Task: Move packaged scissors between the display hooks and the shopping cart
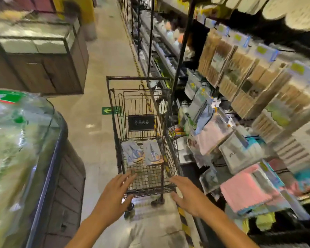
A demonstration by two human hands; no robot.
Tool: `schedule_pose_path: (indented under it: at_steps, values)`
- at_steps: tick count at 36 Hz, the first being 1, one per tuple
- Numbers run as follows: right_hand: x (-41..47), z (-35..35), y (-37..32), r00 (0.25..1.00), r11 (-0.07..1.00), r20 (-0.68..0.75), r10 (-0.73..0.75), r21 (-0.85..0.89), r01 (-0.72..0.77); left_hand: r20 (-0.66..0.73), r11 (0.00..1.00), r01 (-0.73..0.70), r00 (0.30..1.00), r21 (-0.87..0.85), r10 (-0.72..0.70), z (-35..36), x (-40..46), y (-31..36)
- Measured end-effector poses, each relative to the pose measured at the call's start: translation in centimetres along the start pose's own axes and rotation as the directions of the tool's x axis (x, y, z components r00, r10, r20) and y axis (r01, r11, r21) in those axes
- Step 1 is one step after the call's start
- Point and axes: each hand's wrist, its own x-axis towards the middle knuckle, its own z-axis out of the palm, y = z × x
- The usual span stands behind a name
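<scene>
both my hands are out over the near end of the shopping cart (141,133), fingers spread wide, holding nothing. left hand (113,196) is by the near-left corner, right hand (188,196) by the near-right; can't tell if either touches the wire, pic's blurry. two scissors packs lie flat on the cart floor towards the far end: left pack (132,154), right pack (152,153), side by side, just abt touching. display hooks w/ hanging goods (240,108) run along the right, pink cloths (249,190) nearest me.
</scene>
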Motion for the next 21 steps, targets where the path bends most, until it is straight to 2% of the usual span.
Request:
schedule_pose_path:
  at_steps: [8, 14, 21]
  values:
    - [5.9, -0.1, 1.2, 0.996, 0.999, 0.084, 0.039, -0.028, -0.037, 0.086, 0.996, 0.079, 0.993, -0.036, -0.076, 1.9, 4.0, -2.7]
    - [11.2, -0.7, 4.3, 0.992, 0.998, 0.113, 0.058, -0.027, -0.055, 0.113, 0.992, 0.125, 0.986, -0.036, -0.12, 2.9, 8.7, -3.1]
    - [18.1, -2.0, 8.5, 0.971, 0.998, 0.231, 0.061, 0.01, -0.065, 0.172, 0.973, 0.23, 0.959, -0.013, -0.224, 4.5, 15.0, -2.9]
